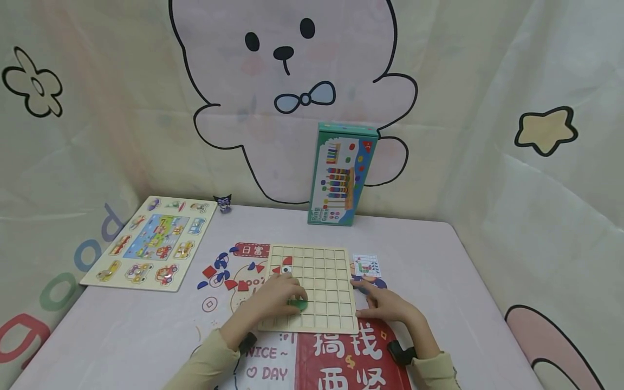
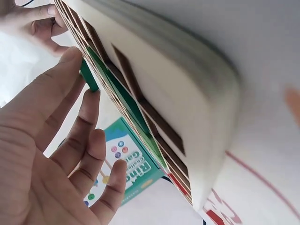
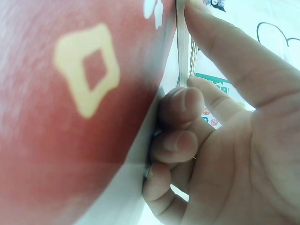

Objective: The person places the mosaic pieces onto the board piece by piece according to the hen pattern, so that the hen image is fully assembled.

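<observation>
A pale wooden grid board [image 1: 326, 292] lies in front of me. Over its left part is my left hand [image 1: 278, 295], whose thumb and fingertip pinch a small green piece [image 2: 89, 76] close to the grid. More green [image 2: 122, 93] shows among the slats in the left wrist view. Beyond that hand, red pieces [image 1: 287, 261] and a white piece with a black dot [image 1: 286, 269] sit in the board's upper left cells. My right hand [image 1: 390, 304] touches the board's right edge with thumb and index finger; its other fingers [image 3: 173, 145] bend below.
Loose blue pieces [image 1: 221, 261] and red pieces [image 1: 209, 272] are scattered left of the board. A small pattern card [image 1: 366, 265] lies at its right. Farther off stand a green game box [image 1: 343, 173] and a tiny dark figurine [image 1: 223, 203]. A vehicle puzzle board [image 1: 195, 260] lies far left.
</observation>
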A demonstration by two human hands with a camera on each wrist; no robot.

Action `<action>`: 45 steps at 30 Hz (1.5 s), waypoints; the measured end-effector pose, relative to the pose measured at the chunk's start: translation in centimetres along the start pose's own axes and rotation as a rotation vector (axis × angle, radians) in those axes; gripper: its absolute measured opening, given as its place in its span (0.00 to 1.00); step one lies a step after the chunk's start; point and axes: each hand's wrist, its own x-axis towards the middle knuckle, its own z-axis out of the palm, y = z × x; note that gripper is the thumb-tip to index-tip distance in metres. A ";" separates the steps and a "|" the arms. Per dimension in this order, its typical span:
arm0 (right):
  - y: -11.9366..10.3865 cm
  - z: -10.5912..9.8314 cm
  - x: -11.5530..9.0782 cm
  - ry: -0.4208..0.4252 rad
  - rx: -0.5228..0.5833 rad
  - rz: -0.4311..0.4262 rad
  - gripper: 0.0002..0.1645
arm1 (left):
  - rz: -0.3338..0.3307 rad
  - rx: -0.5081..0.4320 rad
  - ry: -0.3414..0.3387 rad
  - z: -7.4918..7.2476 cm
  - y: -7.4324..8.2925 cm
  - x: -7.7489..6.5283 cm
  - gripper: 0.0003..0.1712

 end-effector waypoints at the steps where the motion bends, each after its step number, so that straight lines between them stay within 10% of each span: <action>1: 0.0 0.0 0.0 0.000 -0.002 0.001 0.44 | 0.000 0.003 -0.004 0.1 0.1 0.1 0.13; 23: 0.0 0.0 0.1 0.006 0.002 -0.020 0.44 | -0.009 0.069 -0.024 0.6 1.4 1.6 0.14; 45: 0.3 0.1 0.1 0.011 -0.029 -0.012 0.43 | -0.077 0.002 0.019 -0.1 0.3 0.0 0.13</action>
